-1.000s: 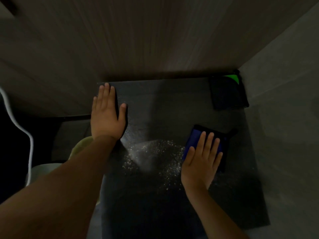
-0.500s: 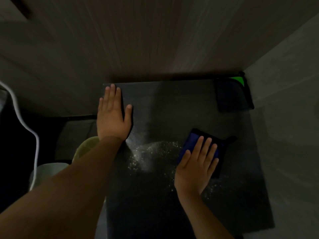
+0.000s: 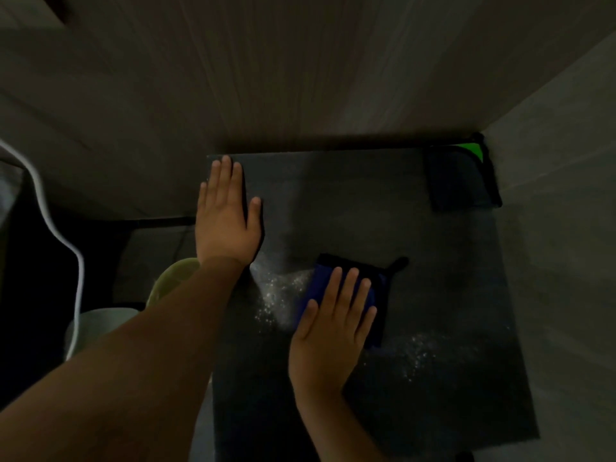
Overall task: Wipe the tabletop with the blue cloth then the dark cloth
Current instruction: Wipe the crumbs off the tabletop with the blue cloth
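I have my right hand (image 3: 333,325) spread flat, fingers open, pressing the blue cloth (image 3: 346,288) down on the dark worktop (image 3: 366,208), near its middle. My left hand (image 3: 226,218) lies open and flat too, holding nothing, braced at the worktop's far left edge. White powder (image 3: 280,295) is scattered just left of the blue cloth, with a thinner patch to its right. The blue cloth looks soft, light and folded, so I judge it will bunch or slide out from under my palm unless I keep even pressure across it; pressing flat on top suits it better than pinching an edge. Its small dark loop (image 3: 398,263) sticks out at the far right corner and could serve for lifting it away. The dark cloth (image 3: 460,181), with a green corner, lies folded at the far right corner of the worktop, well apart from both hands, and I would take it by a folded edge.
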A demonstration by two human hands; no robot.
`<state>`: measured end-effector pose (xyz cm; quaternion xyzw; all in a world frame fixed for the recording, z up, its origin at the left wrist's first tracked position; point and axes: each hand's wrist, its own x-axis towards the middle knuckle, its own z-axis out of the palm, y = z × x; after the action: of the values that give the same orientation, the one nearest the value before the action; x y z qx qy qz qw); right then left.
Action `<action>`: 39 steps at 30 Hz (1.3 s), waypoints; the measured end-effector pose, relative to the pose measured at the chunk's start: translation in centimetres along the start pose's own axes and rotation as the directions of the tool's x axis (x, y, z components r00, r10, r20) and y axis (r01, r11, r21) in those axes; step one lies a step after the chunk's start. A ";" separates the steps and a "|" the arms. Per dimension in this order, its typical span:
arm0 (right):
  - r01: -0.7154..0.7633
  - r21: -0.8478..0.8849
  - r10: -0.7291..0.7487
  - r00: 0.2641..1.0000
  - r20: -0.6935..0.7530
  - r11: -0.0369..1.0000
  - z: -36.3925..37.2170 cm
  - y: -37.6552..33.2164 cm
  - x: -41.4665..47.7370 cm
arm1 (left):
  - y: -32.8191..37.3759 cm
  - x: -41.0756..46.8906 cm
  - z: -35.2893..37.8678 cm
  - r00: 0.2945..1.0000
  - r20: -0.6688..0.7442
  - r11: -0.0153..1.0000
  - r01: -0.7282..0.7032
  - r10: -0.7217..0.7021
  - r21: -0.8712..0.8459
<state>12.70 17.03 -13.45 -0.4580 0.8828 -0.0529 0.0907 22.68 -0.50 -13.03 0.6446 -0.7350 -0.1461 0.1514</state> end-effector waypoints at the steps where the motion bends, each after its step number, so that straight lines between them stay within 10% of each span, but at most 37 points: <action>1: 0.025 0.008 -0.025 1.000 0.009 1.000 0.2 -0.7 -0.6 | 0.0 0.0 0.0 1.000 0.003 1.000 -0.004 0.004 -0.001; 13: 0.199 0.076 -0.206 0.972 0.111 0.977 1.2 -5.4 -4.3 | -0.7 0.4 -0.3 0.995 0.101 1.000 -0.004 0.002 0.018; 26: 0.642 0.069 -0.636 0.728 0.255 0.763 0.3 -4.0 -3.9 | -0.7 2.0 -2.4 0.919 0.383 0.969 0.172 -0.094 -0.175; 39: 0.731 0.151 -0.735 0.606 0.305 0.665 -1.1 0.8 -4.6 | 0.4 -4.9 -2.5 0.993 0.068 0.972 -0.081 0.098 -0.222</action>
<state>14.37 21.27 -12.03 -0.7800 0.5878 -0.0103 0.2144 23.95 4.38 -10.74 0.5839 -0.7481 -0.2444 0.1991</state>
